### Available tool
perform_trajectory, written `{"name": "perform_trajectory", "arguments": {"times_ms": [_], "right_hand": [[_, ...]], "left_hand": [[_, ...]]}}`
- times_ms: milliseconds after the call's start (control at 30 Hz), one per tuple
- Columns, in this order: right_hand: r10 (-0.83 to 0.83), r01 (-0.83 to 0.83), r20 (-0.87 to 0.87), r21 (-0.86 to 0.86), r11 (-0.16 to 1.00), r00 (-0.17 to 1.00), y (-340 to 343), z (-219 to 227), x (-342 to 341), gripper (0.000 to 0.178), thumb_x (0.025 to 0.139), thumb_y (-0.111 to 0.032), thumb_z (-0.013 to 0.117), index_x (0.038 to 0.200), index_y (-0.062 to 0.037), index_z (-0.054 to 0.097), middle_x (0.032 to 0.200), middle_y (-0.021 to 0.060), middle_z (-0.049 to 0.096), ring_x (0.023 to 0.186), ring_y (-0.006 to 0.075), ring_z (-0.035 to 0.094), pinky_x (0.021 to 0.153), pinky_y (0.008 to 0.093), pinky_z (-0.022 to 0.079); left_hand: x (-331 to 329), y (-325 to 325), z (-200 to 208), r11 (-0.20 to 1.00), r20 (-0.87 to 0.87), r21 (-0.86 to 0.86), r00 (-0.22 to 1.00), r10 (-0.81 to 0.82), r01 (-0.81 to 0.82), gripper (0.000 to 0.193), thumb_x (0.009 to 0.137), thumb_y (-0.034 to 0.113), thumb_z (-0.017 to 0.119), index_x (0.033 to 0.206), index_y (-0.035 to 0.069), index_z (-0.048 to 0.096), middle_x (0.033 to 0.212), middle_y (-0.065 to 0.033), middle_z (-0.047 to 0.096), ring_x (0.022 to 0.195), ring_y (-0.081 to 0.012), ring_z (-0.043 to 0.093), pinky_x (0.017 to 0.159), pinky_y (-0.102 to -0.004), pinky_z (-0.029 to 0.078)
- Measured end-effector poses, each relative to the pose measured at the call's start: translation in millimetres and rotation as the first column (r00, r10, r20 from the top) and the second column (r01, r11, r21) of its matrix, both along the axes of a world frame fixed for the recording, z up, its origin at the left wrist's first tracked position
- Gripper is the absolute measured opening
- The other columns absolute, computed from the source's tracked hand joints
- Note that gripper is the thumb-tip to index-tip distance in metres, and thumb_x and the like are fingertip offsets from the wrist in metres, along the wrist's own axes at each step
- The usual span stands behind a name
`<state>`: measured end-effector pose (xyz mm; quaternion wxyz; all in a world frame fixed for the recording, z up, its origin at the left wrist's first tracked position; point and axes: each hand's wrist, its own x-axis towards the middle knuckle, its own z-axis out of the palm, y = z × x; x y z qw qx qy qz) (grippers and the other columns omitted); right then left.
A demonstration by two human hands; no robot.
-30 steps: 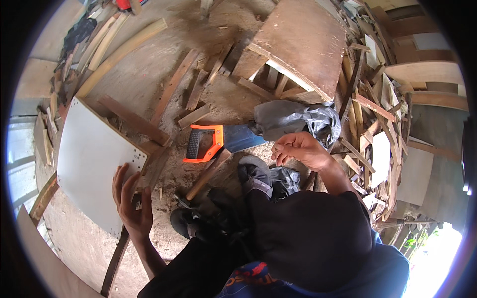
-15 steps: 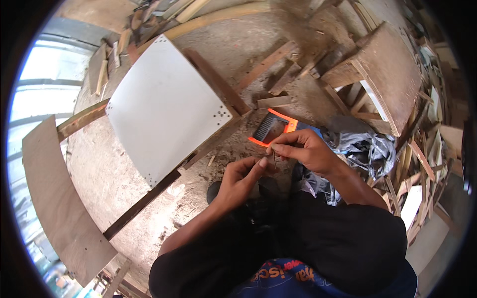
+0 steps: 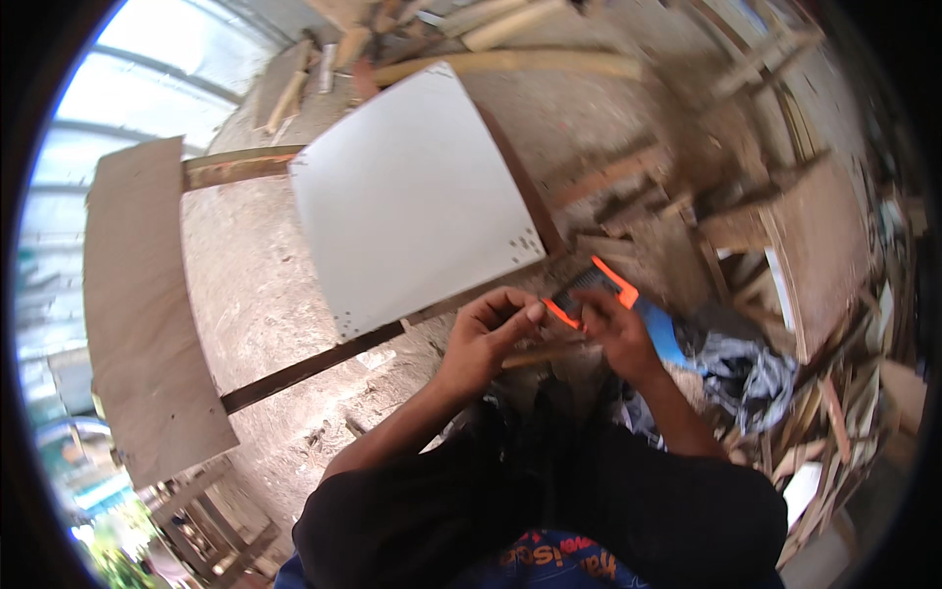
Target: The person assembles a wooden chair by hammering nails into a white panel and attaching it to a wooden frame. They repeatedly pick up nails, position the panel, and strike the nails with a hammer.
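Observation:
My left hand [image 3: 491, 336] is raised in front of my lap, its thumb and index finger pinched together. What they hold, if anything, is too small to make out. My right hand [image 3: 620, 336] is close beside it, smeared by motion, with its fingers curled over the near side of an orange-edged dark object [image 3: 625, 285] with comb-like ribs. Whether that hand touches the object or is only in front of it, I cannot tell. Left of my hands lies a white square panel [image 3: 412, 206], with dark dots grouped at its corners, on a brown wooden frame [image 3: 525, 187].
A curved plywood sheet [image 3: 147, 314] is joined to the frame at the left. Crumpled grey plastic [image 3: 751, 378] and a blue piece [image 3: 662, 334] lie to the right, near a brown wooden box-like piece [image 3: 819, 255]. Wood scraps [image 3: 834, 432] are heaped along the right.
My view has shifted, so the panel appears farther right. My hands, which met around a thin small thing, are now apart, the right one moving over the orange-edged object.

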<state>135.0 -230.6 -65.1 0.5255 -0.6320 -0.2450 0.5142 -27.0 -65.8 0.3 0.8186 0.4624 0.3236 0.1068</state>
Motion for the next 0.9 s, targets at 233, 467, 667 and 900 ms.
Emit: {"name": "perform_trajectory", "arguments": {"times_ms": [233,467,667,900], "right_hand": [[0.362,-0.363,0.879,-0.242,0.900,0.310,-32,-74,-28,0.049,0.080,-0.033,0.077,0.121,-0.0091,0.064,0.119,0.0128,0.059,0.116,0.0341,0.054,0.099,0.0503,0.041],[0.352,-0.363,0.930,-0.295,0.884,0.102,-28,-86,-37,0.035,0.080,-0.026,0.074,0.108,-0.0080,0.065,0.109,0.0089,0.060,0.111,0.0310,0.055,0.092,0.0509,0.041],[0.435,-0.548,0.878,-0.268,0.792,0.200,-36,-32,15,0.031,0.082,-0.025,0.073,0.105,-0.0074,0.063,0.096,0.0099,0.062,0.092,0.0300,0.063,0.078,0.0449,0.049],[0.396,-0.469,0.711,-0.105,0.877,0.581,-52,53,50,0.034,0.095,-0.026,0.062,0.116,-0.0008,0.052,0.083,0.0208,0.066,0.075,0.0426,0.067,0.065,0.0482,0.053]], "left_hand": [[-18,97,57,0.736,0.131,0.567,0.922,0.363,-0.370,0.031,0.095,0.012,0.068,0.120,-0.005,0.066,0.093,-0.0088,0.069,0.084,-0.0136,0.064,0.078,-0.0303,0.054],[-37,130,5,0.677,0.050,0.540,0.822,0.568,-0.501,0.012,0.096,0.008,0.067,0.105,0.001,0.063,0.097,-0.0060,0.071,0.091,-0.0117,0.067,0.081,-0.0247,0.052],[-40,118,13,0.540,-0.039,0.752,0.793,0.608,-0.377,0.011,0.095,0.007,0.067,0.105,0.002,0.064,0.096,-0.0053,0.071,0.085,-0.0112,0.065,0.078,-0.0246,0.052],[-35,116,-4,0.456,0.131,0.667,0.695,0.707,-0.590,0.012,0.096,0.009,0.067,0.103,0.000,0.063,0.091,-0.0059,0.071,0.084,-0.0098,0.066,0.076,-0.0247,0.052]]}}
